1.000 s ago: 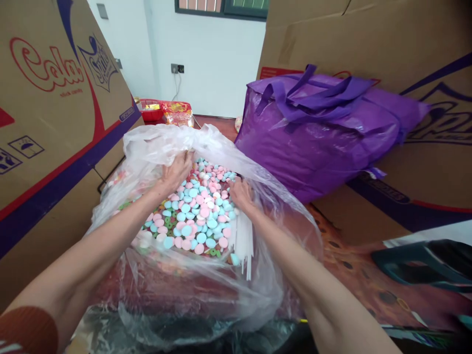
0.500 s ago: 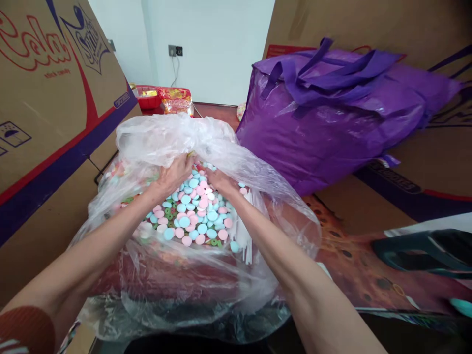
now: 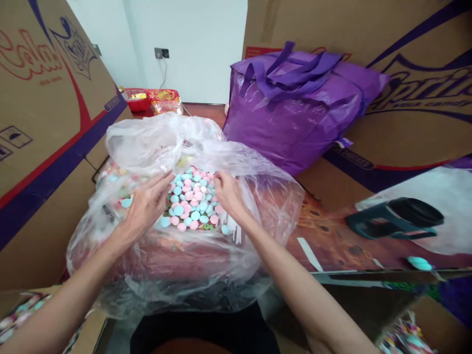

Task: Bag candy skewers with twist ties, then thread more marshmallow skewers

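On the table a clear plastic bag [image 3: 254,172] lies open over a heap of round pink and blue candies [image 3: 191,204]. My left hand [image 3: 149,199] rests at the left side of the heap, fingers stretched out, over the bag's film. At the right side is my right hand [image 3: 229,192], its fingers curled closed close to the candies; what they hold, if anything, is hidden. White sticks [image 3: 236,231] lie below my right wrist. Some green ring-shaped pieces [image 3: 207,226] show among the candies.
Large cardboard boxes stand left [image 3: 33,162] and right [image 3: 413,44]. A purple bag [image 3: 287,123] is behind right. A dark tumbler [image 3: 387,219] lies on the right. At the back are a red basket [image 3: 137,104] and a red packet [image 3: 165,101].
My hands have come back towards me and moved apart, uncovering the far part of the heap. The view has shifted to the right.
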